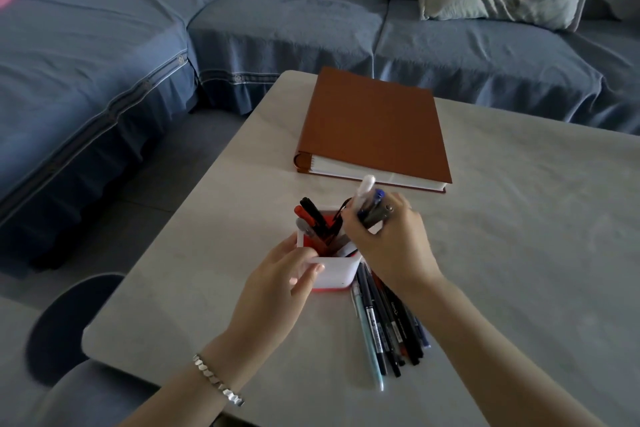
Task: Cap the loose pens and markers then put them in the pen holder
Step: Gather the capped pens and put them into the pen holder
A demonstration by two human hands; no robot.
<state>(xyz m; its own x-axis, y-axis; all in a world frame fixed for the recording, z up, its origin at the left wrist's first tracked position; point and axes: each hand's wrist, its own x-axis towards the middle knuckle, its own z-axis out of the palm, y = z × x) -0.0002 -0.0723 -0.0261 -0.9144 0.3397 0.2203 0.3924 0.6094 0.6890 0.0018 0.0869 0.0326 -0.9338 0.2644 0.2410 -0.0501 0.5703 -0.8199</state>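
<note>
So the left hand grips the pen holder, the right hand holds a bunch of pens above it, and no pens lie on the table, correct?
Not quite. The head view shows a pile of loose pens lying on the table beside the pen holder. The rest holds: the left hand grips the holder, the right hand holds a bunch of pens above it.
</note>
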